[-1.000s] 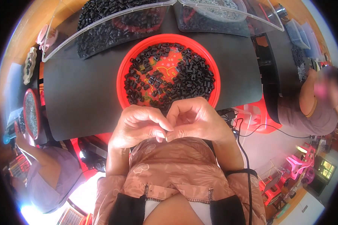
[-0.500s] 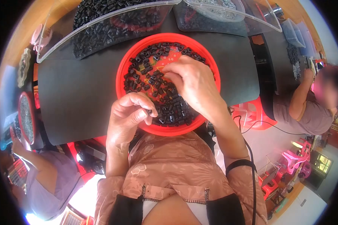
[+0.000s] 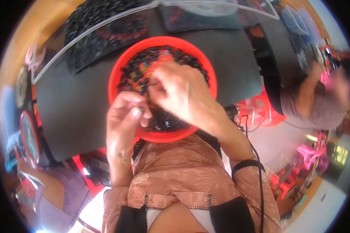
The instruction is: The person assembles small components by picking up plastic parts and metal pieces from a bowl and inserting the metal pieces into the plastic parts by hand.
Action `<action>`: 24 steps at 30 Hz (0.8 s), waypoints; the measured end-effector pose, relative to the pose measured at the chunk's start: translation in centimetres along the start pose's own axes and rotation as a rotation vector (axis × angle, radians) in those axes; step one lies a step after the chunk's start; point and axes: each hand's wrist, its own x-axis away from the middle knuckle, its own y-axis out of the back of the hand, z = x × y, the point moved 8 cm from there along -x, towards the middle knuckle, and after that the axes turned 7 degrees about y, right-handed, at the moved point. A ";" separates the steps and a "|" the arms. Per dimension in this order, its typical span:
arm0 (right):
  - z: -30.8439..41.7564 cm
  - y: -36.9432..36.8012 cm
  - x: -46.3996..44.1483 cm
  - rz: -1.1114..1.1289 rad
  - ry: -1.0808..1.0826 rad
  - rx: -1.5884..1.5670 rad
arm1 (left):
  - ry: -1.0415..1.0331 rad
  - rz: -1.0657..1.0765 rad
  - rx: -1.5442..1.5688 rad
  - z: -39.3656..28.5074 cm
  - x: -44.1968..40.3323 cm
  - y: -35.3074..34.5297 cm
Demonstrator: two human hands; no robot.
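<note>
A round red tray (image 3: 114, 73) with a coloured pattern on its bottom holds many small black parts (image 3: 165, 123). My left hand (image 3: 125, 112) is at the tray's near left rim, thumb and fingers pinched around a small dark piece that is mostly hidden. Over the middle of the tray is my right hand (image 3: 179, 91), back upward, fingers curled down towards the black parts. Motion blur and the hand itself hide what its fingertips hold, if anything.
Behind the tray stand clear plastic bins (image 3: 105, 24) with more black parts. A dark mat (image 3: 66, 116) lies under the tray. One co-worker (image 3: 319, 97) sits at the right, another (image 3: 62, 190) at the left. A black cable (image 3: 261, 194) runs beside my right arm.
My hands were together in front of the tray, then parted. My right hand has reached over the tray and its fingers have since curled in. The view has shifted and blurred.
</note>
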 end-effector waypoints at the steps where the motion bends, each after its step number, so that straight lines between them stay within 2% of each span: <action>1: 0.8 0.9 0.4 -0.085 0.044 -0.033 | 0.009 -0.041 -0.046 0.0 -0.1 -0.3; 3: 3.1 2.5 1.3 -0.150 0.226 0.050 | 0.020 -0.128 -0.133 0.4 -0.1 0.0; 4: 3.6 2.8 1.8 -0.208 0.301 0.038 | -0.006 -0.117 -0.159 0.6 -0.3 0.4; 5: 3.9 2.9 2.3 -0.261 0.380 0.029 | -0.033 -0.005 -0.129 1.0 -0.9 0.6; 6: 3.8 3.0 2.6 -0.275 0.370 0.067 | 0.023 0.071 -0.112 1.6 -0.7 1.8; 7: 3.9 3.1 3.0 -0.285 0.366 0.099 | -0.024 -0.065 -0.123 1.5 -0.8 0.8; 8: 4.1 3.2 3.3 -0.250 0.369 0.176 | 0.025 0.000 -0.136 1.5 -0.8 0.7; 9: 4.3 3.2 3.5 -0.210 0.374 0.248 | -0.001 -0.080 -0.111 1.6 -0.7 0.8; 11: 4.5 4.2 4.3 -0.302 0.395 0.277 | 0.004 -0.097 -0.128 2.1 -0.8 1.5; 13: 4.8 5.0 4.8 -0.345 0.419 0.278 | 0.012 0.030 -0.199 1.7 -1.3 0.1; 15: 4.7 5.2 5.1 -0.343 0.444 0.249 | 0.033 -0.005 -0.217 1.7 -1.4 0.1; 17: 4.9 5.3 5.2 -0.331 0.466 0.250 | 0.060 0.129 -0.254 2.1 -1.8 1.3; 20: 4.9 5.0 5.4 -0.347 0.492 0.230 | 0.092 0.005 -0.287 1.7 -1.6 0.8; 24: 4.4 4.2 5.0 -0.336 0.501 0.108 | 0.027 0.047 -0.300 1.5 -1.9 2.5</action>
